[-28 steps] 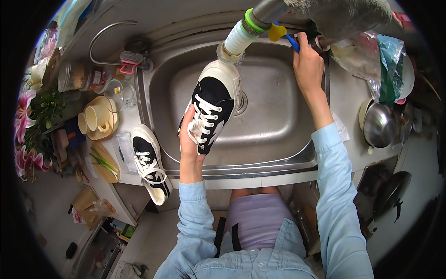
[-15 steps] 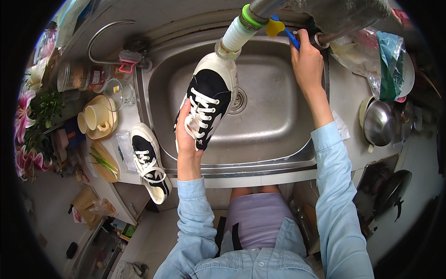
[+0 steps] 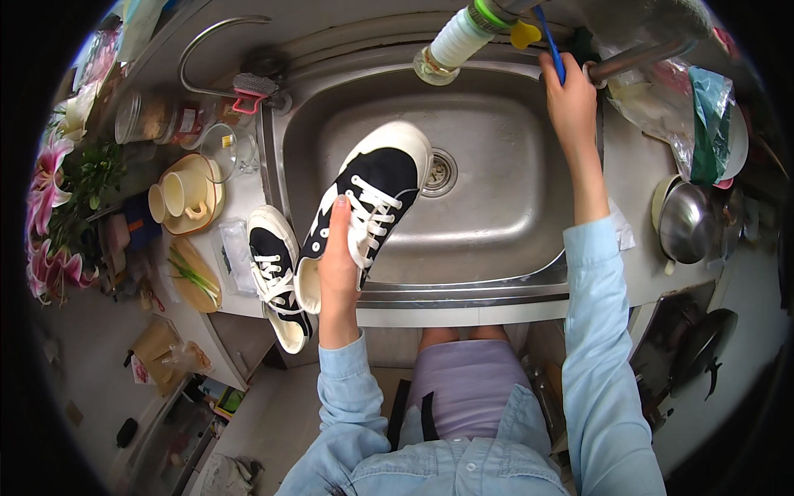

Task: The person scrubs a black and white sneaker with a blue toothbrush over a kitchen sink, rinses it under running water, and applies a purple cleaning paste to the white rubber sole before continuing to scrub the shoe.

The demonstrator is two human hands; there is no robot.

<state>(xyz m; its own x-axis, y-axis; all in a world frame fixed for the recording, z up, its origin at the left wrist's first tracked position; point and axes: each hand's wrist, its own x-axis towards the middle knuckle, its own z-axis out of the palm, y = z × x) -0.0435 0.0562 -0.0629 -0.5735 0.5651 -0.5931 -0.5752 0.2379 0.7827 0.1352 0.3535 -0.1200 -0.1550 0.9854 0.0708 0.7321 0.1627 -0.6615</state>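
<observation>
Two black canvas sneakers with white rubber toe caps and white laces: one lying [image 3: 277, 277] at left centre on the steel counter edge, the other [image 3: 364, 211] held over the brushed stainless steel sink [image 3: 496, 207]. Left hand [image 3: 339, 264] closed around the heel end, thumb along the side. At upper right, right hand [image 3: 569, 95] wrapped around a thin blue-handled tool [image 3: 552, 50] beside the metal tap pipe [image 3: 641, 56]. Best kept toe-down over the basin, grip firm on slick rubber.
</observation>
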